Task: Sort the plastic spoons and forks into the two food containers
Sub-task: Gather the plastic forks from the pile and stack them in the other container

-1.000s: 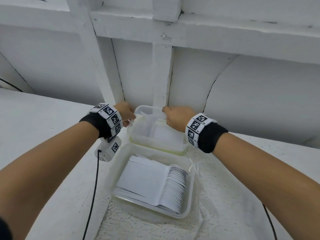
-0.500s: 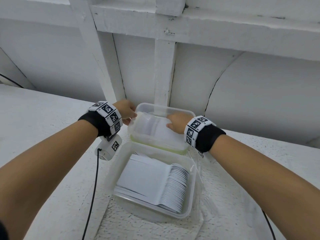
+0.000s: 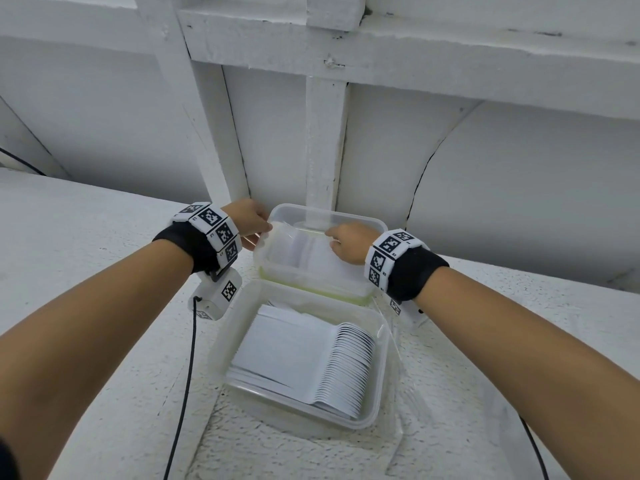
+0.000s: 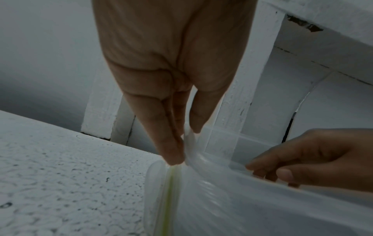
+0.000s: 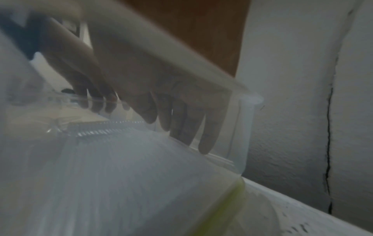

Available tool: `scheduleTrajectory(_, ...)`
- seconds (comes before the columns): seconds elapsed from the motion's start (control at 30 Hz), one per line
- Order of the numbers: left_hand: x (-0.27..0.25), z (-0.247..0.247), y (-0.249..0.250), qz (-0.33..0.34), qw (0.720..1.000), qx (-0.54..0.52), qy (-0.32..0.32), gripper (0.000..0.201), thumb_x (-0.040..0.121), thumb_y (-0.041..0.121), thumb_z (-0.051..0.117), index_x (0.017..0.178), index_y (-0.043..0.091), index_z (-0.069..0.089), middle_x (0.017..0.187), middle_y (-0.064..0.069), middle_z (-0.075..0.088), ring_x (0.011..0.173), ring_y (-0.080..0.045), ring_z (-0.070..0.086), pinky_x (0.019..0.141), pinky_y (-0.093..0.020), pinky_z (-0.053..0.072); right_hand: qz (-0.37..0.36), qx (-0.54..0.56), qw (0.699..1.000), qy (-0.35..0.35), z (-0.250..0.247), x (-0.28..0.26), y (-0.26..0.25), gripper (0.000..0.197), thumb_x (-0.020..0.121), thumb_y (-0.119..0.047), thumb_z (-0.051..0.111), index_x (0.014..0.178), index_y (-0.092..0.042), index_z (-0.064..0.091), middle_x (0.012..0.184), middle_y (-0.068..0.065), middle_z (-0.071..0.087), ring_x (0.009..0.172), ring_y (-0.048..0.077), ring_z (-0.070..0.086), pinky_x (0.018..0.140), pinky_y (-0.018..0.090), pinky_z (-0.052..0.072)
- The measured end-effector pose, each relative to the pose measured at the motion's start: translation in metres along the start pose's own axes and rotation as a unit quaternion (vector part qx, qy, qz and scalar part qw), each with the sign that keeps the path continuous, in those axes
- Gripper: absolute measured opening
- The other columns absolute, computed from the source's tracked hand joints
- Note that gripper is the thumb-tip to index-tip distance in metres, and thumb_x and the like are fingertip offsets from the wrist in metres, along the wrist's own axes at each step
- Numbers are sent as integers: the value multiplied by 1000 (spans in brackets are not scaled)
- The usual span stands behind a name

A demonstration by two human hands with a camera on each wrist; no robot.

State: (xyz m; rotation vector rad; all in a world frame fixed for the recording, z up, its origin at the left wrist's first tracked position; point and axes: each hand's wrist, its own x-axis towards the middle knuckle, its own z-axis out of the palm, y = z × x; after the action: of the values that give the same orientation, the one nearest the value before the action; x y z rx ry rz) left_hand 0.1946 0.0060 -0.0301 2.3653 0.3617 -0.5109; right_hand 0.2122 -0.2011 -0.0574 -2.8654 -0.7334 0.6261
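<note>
Two clear food containers are sitting on the white counter [image 3: 104, 271]; the near container [image 3: 379, 368] is lying open with a neat nested row of white spoons [image 3: 349, 365] inside, bowls turned to the right; the far container [image 3: 277, 265], with a yellow-green seal at its base, is standing against the wall and is holding what seem to be the forks [image 3: 298, 251], though their heads are too blurred to tell. Over that far box a thin clear plastic film [image 4: 201, 159], seemingly a bag, is being worked; the left hand [image 3: 251, 218] is pinching its edge at the left rim, and the left wrist view is showing the fingers [image 4: 171, 153] pressed together on the film; the right hand [image 3: 349, 242] is reaching down inside, its fingers [image 5: 207, 140] hanging fairly straight and spread behind the plastic, and whether they are touching the cutlery I cannot tell.

Several things could be going wrong from here, in my judgement; the film is slippery and thin, so the pinch could be slipping off and the plastic could be dropping back over the cutlery; a hard tug could be dragging the light container along the counter or tipping it toward the open near one; a tilt could be spilling the stacked pieces and mixing them with the spoons, undoing the sorting; the right hand, working half blind through clouded plastic, could also be knocking the row out of order.
</note>
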Motion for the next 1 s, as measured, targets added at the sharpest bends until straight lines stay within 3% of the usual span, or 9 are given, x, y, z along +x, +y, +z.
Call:
scheduleTrajectory(0.07, -5, -2, 2, 2, 999, 32, 8, 24, 95, 17, 49, 113, 1, 57, 101, -12, 60, 88, -24, 60, 75, -35, 54, -6, -1, 1000, 20, -8, -12, -1, 40, 99, -16, 31, 137, -11, 44, 138, 10, 48, 125, 27, 45, 97, 29, 37)
scheduleTrajectory(0.13, -14, -5, 6, 22, 996, 76, 39, 26, 96, 21, 47, 113, 4, 55, 110, -14, 57, 99, -27, 58, 85, -38, 50, -16, 4, 999, 48, -18, -30, 0, 39, 100, -17, 32, 136, -10, 44, 140, 10, 46, 127, 26, 43, 101, 32, 35)
scheduleTrajectory(0.2, -25, -8, 11, 56, 990, 107, 79, 34, 96, 24, 47, 124, 4, 53, 126, -13, 55, 115, -29, 53, 94, -36, 43, -29, 17, 997, 66, -26, -52, 4, 39, 100, -17, 32, 137, -8, 44, 140, 12, 47, 126, 26, 44, 102, 32, 33)
scheduleTrajectory(0.27, -39, -8, 15, 91, 985, 103, 105, 35, 96, 24, 46, 127, 8, 53, 131, -9, 54, 121, -26, 49, 95, -30, 37, -37, 31, 995, 85, -29, -77, 9, 38, 100, -17, 33, 133, -7, 49, 135, 12, 52, 123, 26, 47, 100, 30, 34)
scheduleTrajectory(0.5, -127, 29, 44, 238, 956, 62, 158, 26, 96, 22, 45, 114, 13, 62, 104, -2, 63, 95, -16, 55, 76, -21, 36, -29, 63, 991, 118, -1, -175, 29, 35, 99, -24, 39, 129, -15, 55, 127, 4, 58, 118, 17, 51, 99, 27, 35)
scheduleTrajectory(0.6, -169, 68, 59, 314, 942, 37, 116, 20, 95, 20, 50, 106, 12, 65, 95, -1, 66, 86, -14, 59, 69, -14, 41, -10, 83, 990, 110, 26, -212, 33, 34, 99, -26, 40, 128, -16, 56, 120, 4, 59, 111, 17, 53, 95, 25, 36)
scheduleTrajectory(0.7, -201, 114, 64, 360, 931, 32, 52, 18, 93, 18, 53, 102, 11, 67, 85, 10, 61, 76, -2, 55, 69, -3, 38, 8, 97, 992, 86, 58, -238, 35, 34, 98, -27, 41, 129, -18, 55, 121, 4, 58, 111, 17, 53, 93, 24, 36)
scheduleTrajectory(0.87, -227, 180, 54, 374, 924, 81, -30, 20, 94, 18, 51, 105, 10, 66, 98, -1, 68, 83, -8, 55, 74, -15, 41, 21, 72, 997, 14, 100, -258, 32, 42, 97, -26, 43, 138, -22, 42, 133, 8, 45, 120, 23, 45, 99, 31, 37)
scheduleTrajectory(1.0, -235, 208, 40, 334, 931, 139, -42, 26, 96, 21, 47, 115, 10, 60, 110, -6, 60, 97, -17, 57, 83, -22, 41, 29, -10, 1000, 0, 114, -260, 25, 49, 95, -26, 44, 142, -25, 30, 137, 8, 37, 121, 28, 39, 95, 38, 38)
